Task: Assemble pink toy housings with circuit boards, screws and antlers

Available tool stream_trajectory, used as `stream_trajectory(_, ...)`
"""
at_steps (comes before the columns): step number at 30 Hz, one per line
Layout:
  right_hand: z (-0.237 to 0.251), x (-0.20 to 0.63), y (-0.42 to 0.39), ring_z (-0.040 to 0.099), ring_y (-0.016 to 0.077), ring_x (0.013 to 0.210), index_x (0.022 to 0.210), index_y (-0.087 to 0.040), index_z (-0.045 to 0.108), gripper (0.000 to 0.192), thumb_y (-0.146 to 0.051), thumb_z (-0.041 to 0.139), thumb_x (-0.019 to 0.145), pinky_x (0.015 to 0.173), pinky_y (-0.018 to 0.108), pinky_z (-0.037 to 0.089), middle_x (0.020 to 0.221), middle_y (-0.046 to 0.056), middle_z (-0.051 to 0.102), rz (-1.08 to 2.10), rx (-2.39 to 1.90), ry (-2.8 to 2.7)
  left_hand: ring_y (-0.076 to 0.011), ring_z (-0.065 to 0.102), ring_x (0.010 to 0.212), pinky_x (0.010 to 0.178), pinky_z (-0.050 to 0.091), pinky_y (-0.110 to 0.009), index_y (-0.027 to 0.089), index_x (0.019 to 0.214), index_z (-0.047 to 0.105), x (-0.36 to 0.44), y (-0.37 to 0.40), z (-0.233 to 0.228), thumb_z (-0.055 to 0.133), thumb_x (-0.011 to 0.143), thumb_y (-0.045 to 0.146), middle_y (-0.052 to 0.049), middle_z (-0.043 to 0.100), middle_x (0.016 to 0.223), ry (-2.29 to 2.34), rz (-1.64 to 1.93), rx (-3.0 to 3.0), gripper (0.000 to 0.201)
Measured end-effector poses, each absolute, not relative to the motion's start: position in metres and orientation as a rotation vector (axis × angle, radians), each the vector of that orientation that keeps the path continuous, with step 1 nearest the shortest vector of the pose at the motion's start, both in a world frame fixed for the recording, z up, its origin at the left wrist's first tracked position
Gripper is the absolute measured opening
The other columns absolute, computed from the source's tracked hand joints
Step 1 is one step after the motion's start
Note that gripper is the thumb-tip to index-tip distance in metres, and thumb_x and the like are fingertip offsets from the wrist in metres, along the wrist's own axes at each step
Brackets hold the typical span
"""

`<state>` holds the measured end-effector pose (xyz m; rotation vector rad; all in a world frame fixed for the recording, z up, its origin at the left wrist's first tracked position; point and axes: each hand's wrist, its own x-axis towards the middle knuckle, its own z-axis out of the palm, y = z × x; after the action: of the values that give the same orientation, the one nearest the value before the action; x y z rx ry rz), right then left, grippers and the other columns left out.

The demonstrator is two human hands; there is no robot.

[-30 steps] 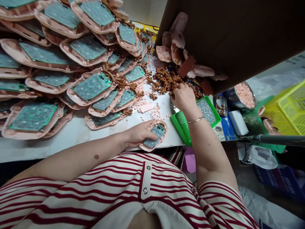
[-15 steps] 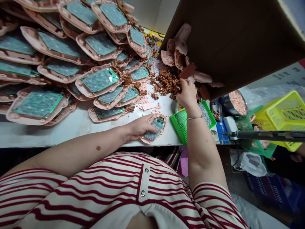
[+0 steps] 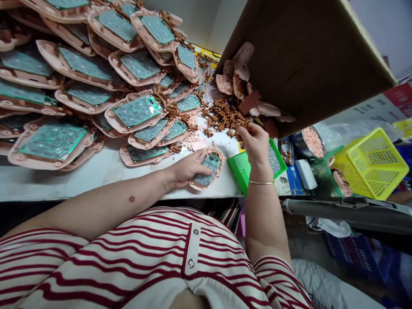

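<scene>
We note the left hand (image 3: 186, 171) pressing flat the light, fragile pink board shell (image 3: 207, 168); grip its rim. At two o'clock, the right hand (image 3: 255, 139) pinches a small brown piece (image 3: 245, 124).

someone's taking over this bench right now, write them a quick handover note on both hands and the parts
Left hand: flat on a pink shell with a green board, pressing it to the white table at the near edge.
Right hand: raised over the green tray, fingertips pinching a small brown piece at the edge of the brown pile.
Done: many shells with boards in them lie stacked to the left.
Left: whether the brown piece goes on this shell cannot be told; more pink shells spill from the cardboard box.
</scene>
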<state>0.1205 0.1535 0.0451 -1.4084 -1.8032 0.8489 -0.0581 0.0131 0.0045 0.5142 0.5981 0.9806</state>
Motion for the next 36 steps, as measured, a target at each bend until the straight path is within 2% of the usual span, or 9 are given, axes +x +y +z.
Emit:
stream_trajectory(6,0.034,0.107,0.084,0.053,0.0084,0.049,0.079,-0.022,0.061,0.020,-0.038,0.073,0.078,0.045,0.023,0.040,0.061,-0.006,0.055,0.927,-1.364,-1.774,-0.0205,0.070,0.076,0.070,0.057,-0.033,0.016,0.110,0.063,-0.065,0.013,0.010,0.076,0.065,0.010,-0.006,0.073,0.087,0.540,1.197,0.471,0.048)
stream_trajectory(9,0.023,0.105,0.063,0.053,0.0079,0.049,0.083,-0.022,0.062,0.020,-0.039,0.073,0.080,0.046,0.023,0.043,0.060,-0.007,0.058,1.095,-1.382,-1.747,-0.0201,0.070,0.076,0.076,0.057,-0.036,0.014,0.106,0.063,-0.066,0.012,0.010,0.075,0.063,0.007,-0.006,0.073,0.088,0.569,1.242,0.434,0.045)
stream_trajectory(14,0.016,0.111,0.046,0.054,0.0074,0.047,0.090,-0.022,0.064,0.031,-0.042,0.081,0.073,0.044,0.023,0.044,0.066,-0.005,0.064,1.320,-1.343,-1.543,-0.0217,0.070,0.075,0.078,0.057,-0.039,0.012,0.107,0.065,-0.069,0.011,0.009,0.077,0.062,0.007,-0.007,0.074,0.087,0.584,1.194,0.445,0.047)
stream_trajectory(18,0.016,0.118,0.037,0.062,0.0083,0.062,0.098,-0.024,0.066,0.043,-0.036,0.089,0.064,0.055,0.022,0.052,0.079,-0.004,0.069,1.461,-1.189,-1.298,-0.0215,0.070,0.075,0.077,0.057,-0.038,0.012,0.107,0.067,-0.070,0.010,0.006,0.076,0.064,0.007,-0.007,0.073,0.085,0.588,1.213,0.452,0.045)
stream_trajectory(29,0.008,0.118,0.030,0.062,0.0070,0.062,0.092,-0.024,0.065,0.033,-0.032,0.087,0.069,0.055,0.020,0.052,0.076,-0.006,0.066,1.406,-1.116,-1.175,-0.0212,0.072,0.076,0.073,0.058,-0.034,0.013,0.114,0.065,-0.069,0.010,0.002,0.077,0.065,0.006,-0.008,0.076,0.088,0.596,1.148,0.458,0.051)
stream_trajectory(36,0.005,0.120,0.029,0.062,0.0075,0.064,0.094,-0.025,0.065,0.033,-0.033,0.086,0.070,0.057,0.020,0.054,0.077,-0.006,0.065,1.390,-1.111,-1.204,-0.0193,0.071,0.076,0.074,0.057,-0.031,0.012,0.105,0.067,-0.067,0.010,0.003,0.076,0.064,0.005,-0.008,0.076,0.086,0.613,1.164,0.443,0.042)
